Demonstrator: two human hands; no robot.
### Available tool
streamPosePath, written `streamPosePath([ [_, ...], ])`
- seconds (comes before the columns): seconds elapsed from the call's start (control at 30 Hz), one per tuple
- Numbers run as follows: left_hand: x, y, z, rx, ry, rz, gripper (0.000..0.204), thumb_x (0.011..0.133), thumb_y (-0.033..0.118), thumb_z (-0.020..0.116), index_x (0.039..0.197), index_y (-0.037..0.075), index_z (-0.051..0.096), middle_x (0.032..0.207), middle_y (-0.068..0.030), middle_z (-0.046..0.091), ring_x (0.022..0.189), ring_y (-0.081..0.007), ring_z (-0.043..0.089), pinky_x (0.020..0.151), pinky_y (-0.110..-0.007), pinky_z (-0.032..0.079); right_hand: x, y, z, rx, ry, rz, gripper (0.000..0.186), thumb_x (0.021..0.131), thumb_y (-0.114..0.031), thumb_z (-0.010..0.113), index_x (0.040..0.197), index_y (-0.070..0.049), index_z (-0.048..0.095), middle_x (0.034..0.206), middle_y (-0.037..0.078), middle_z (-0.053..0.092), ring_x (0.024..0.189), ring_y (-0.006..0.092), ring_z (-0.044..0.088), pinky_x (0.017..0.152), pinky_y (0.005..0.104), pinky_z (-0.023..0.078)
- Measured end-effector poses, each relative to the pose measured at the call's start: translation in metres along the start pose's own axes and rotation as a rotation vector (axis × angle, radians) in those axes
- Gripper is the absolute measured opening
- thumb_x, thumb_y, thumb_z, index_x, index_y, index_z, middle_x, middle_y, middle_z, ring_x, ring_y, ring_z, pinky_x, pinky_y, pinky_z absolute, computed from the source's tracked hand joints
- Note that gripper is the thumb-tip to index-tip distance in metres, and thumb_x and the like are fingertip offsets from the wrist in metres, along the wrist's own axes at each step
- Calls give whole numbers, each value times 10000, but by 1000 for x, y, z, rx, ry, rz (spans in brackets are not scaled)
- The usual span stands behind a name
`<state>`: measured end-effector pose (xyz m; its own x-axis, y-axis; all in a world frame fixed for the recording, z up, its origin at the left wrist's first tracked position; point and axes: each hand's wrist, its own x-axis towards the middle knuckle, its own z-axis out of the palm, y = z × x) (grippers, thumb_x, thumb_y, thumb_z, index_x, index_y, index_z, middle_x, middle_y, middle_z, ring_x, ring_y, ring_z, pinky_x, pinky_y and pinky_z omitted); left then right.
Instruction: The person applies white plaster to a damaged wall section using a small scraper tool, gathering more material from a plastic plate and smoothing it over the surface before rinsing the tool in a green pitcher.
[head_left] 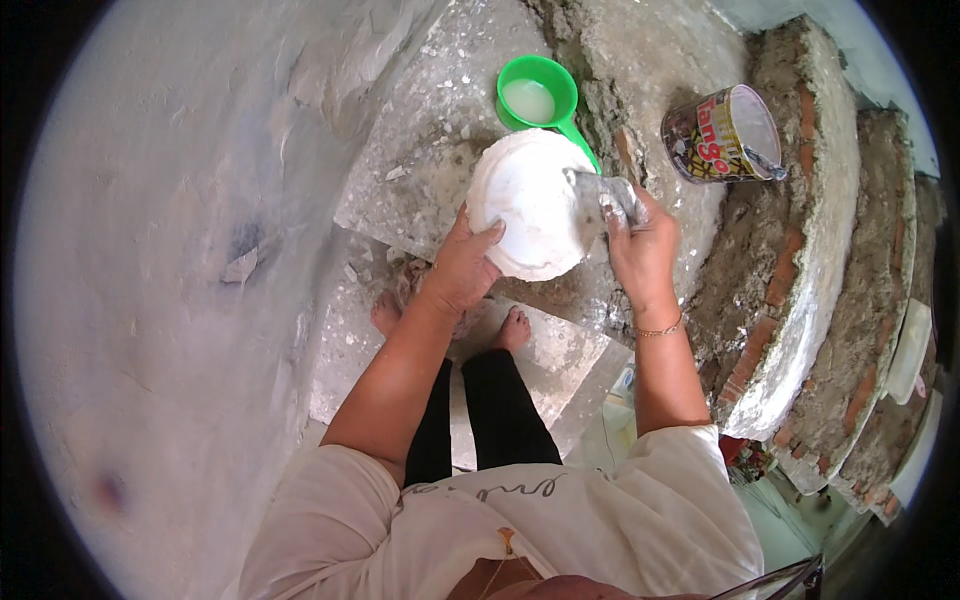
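My left hand [465, 262] is closed on the near left rim of a round white plate [525, 215], its thumb lying on the face. White plaster-like material coats the plate, thick and uneven around the edge. In my right hand [645, 245] is a putty knife [598, 192], gripped by its handle, which the fingers mostly hide. Its grey blade overlaps the plate's right side; whether it presses on the surface I cannot tell. White smears cover my right fingers. Just beyond the plate stands a green dipper [507, 72] containing cloudy whitish liquid, its handle partly behind the plate.
A printed round tub [695, 140] with a whitened inside sits on a step to the right, a dark tool at its rim. Rough concrete steps [790, 330] with exposed brick curve along the right. A grey plastered wall [180, 300] fills the left. My bare feet [513, 330] stand below.
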<state>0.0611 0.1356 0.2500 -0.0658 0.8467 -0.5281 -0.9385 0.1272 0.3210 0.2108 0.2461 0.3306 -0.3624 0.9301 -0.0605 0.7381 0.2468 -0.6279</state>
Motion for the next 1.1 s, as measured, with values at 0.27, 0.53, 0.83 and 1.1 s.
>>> streamPosePath([
  [0.27, 11, -20, -8, -33, -12, 107, 538, 912, 84, 493, 1378, 109, 225, 1299, -96, 421, 1195, -259, 442, 955, -442, 427, -37, -26, 45, -131, 141, -270, 68, 735, -15, 587, 784, -59, 604, 711, 156, 599, 626, 331, 598, 585, 391, 481],
  [0.53, 7, -7, -17, -85, 13, -2, 542, 941, 245, 481, 1384, 118, 197, 1318, -107, 403, 1188, -263, 445, 948, -478, 417, -6, -10, 36, 2, 196, -175, 178, 694, -41, 634, 871, -63, 645, 809, 141, 623, 710, 325, 605, 631, 372, 490],
  [0.83, 8, 7, -39, 50, -13, -39, 525, 938, 346, 445, 1358, 65, 299, 1316, -129, 431, 1202, -275, 443, 994, -465, 380, -43, -38, 56, 27, -185, -371, 202, 627, 18, 611, 818, -49, 608, 763, 134, 597, 712, 333, 587, 642, 380, 479],
  [1.1, 4, 23, -42, 44, -50, -179, 479, 965, 294, 389, 1356, 40, 278, 1322, -137, 422, 1182, -288, 466, 973, -465, 406, -16, -10, 31, -141, -174, -279, 263, 619, 28, 604, 856, -78, 645, 831, 110, 630, 789, 310, 609, 694, 378, 485],
])
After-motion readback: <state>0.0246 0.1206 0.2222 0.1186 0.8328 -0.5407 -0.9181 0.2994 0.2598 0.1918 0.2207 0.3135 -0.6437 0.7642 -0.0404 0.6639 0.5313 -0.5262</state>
